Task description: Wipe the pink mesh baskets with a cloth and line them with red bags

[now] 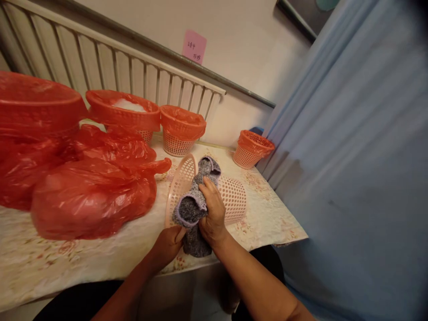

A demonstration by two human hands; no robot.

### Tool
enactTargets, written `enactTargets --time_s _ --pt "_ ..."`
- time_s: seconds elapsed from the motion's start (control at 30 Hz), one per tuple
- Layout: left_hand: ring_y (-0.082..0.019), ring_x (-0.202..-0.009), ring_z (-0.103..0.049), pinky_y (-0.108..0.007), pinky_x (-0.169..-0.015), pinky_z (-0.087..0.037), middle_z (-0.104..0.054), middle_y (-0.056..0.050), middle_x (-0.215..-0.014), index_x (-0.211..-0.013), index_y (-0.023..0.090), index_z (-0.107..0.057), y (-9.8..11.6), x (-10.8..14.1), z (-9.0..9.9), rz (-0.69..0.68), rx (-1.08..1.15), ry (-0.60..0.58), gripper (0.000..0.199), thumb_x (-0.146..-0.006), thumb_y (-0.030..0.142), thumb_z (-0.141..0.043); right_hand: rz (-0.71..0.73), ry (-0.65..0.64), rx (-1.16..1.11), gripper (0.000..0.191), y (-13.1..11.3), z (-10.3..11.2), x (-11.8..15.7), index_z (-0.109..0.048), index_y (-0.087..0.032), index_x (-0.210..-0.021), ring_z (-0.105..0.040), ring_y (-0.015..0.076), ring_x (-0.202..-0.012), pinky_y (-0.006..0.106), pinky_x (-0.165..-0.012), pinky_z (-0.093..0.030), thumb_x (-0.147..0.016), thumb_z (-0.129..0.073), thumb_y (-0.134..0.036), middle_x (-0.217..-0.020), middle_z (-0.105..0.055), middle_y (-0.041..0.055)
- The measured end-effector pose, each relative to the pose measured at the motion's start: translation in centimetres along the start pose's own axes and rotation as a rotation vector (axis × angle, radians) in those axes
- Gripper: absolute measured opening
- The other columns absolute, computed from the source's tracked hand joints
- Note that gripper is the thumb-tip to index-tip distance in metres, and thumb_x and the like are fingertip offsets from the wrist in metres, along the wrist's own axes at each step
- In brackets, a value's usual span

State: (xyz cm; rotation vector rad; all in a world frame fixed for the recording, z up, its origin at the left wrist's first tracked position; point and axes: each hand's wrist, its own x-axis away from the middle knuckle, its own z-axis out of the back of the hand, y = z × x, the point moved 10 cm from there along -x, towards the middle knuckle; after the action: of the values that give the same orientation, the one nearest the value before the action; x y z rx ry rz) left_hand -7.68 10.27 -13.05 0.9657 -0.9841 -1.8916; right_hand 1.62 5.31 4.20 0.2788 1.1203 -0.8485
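by the tipped basket, our left hand and right hand grip grey cloth; slack pinching could drop it.

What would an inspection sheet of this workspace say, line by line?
Surface: table with a flower-patterned cover.
Things at work: grey knitted item with lilac edging; pink basket on its side behind it.
Clutter: red plastic bags at left; red-lined baskets farther back.
Hands: left hand and right hand both hold the knitted item.
Cables: nothing seen.
Surroundings: radiator, pink note, blue curtain.
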Motion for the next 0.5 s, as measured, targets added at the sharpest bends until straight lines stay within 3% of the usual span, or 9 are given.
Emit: enactTargets --time_s 0.1,0.2,0.33,0.5 --pt "-0.017 -0.059 -0.060 -0.027 -0.060 -0.048 -0.064 -0.001 -0.061 -0.059 0.018 -0.060 0.9 0.4 0.1 -0.034 -0.034 0.010 0.031 -0.084 0.033 -0.048 -0.015 -0.059 0.025 0.047 1.1 0.4 0.0 -0.049 -0.021 -0.135 -0.044 0.0222 -0.135 0.048 -0.111 -0.038 -0.089 -0.041 -0.010 -0.142 -0.049 0.0106" --pt "-0.020 -0.068 -0.064 -0.028 -0.065 -0.051 -0.071 -0.002 -0.073 -0.077 0.017 -0.070 1.4 0.3 0.3 -0.015 0.030 -0.004 0.031 -0.086 0.040 -0.051 -0.068 -0.105 0.069 0.040 3.4 1.2 0.3 -0.058 -0.021 -0.125 -0.047 0.0208 -0.132 0.046 -0.111 -0.038 -0.089 -0.045 -0.010 -0.137 -0.055 0.0091" --pt "-0.024 -0.084 -0.069 -0.033 -0.077 -0.054 -0.076 -0.004 -0.093 -0.105 0.017 -0.072 1.3 0.1 0.3 0.008 0.113 -0.027 0.033 -0.085 0.038 -0.056 -0.228 -0.058 0.136 0.034 9.5 4.0 2.1 -0.064 -0.020 -0.117 -0.051 0.0207 -0.127 0.043 -0.109 -0.039 -0.087 -0.050 -0.014 -0.134 -0.058 0.0095" --pt "-0.025 -0.088 -0.070 -0.035 -0.082 -0.055 -0.077 -0.006 -0.098 -0.108 0.016 -0.072 1.0 0.2 -0.1 0.010 0.135 -0.031 0.036 -0.085 0.039 -0.056 -0.500 0.115 0.242 0.039 16.9 9.0 6.0 -0.065 -0.017 -0.120 -0.059 0.0232 -0.116 0.045 -0.104 -0.043 -0.083 -0.053 -0.021 -0.124 -0.065 0.0108"
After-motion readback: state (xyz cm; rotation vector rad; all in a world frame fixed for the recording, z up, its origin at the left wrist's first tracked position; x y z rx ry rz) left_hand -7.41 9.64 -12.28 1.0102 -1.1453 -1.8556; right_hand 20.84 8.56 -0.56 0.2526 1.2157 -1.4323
